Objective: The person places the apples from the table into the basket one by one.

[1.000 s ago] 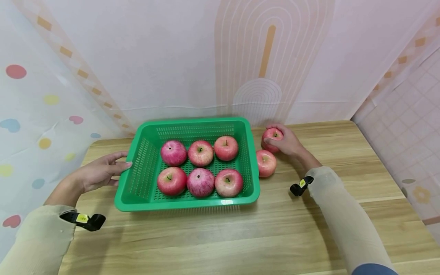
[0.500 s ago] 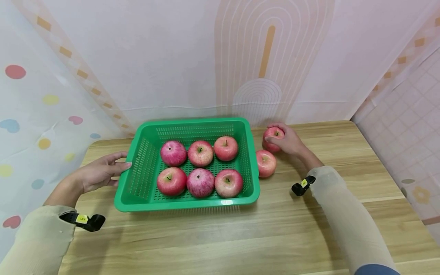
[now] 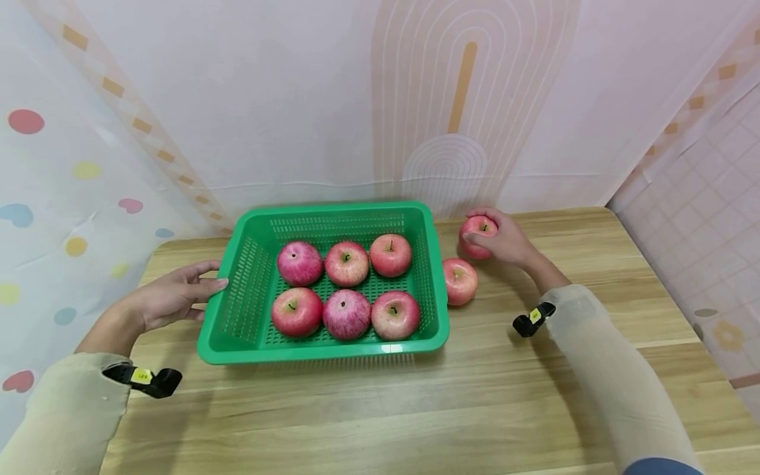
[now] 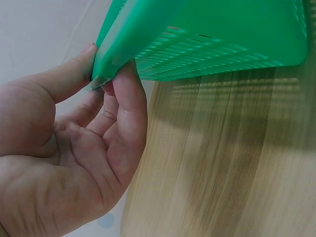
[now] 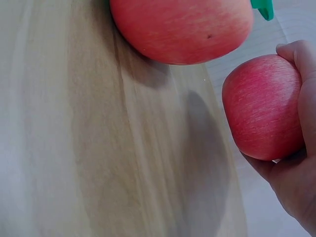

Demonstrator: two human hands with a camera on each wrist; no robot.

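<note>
A green plastic basket point(image 3: 323, 355) with slotted walls holds several red apples in two rows. My left hand point(image 3: 172, 295) pinches the basket's left rim; in the left wrist view the thumb lies on one side of the rim point(image 4: 116, 54) and the fingers curl under the other. To the right of the basket, my right hand point(image 3: 509, 243) grips a red apple point(image 3: 478, 236), thumb in front and fingers behind. Another apple point(image 3: 460, 282) sits on the table against the basket's right side, just in front of the held one. The right wrist view shows the held apple point(image 5: 264, 108) close up.
The wooden table point(image 3: 368, 415) stretches in front of the basket and to the right. A patterned wall covering point(image 3: 285, 119) stands right behind the table's back edge, with another at the right side point(image 3: 712, 198).
My right hand has shifted slightly to the right and back with the apple in its grip. The left hand, the basket and the other apples look unmoved.
</note>
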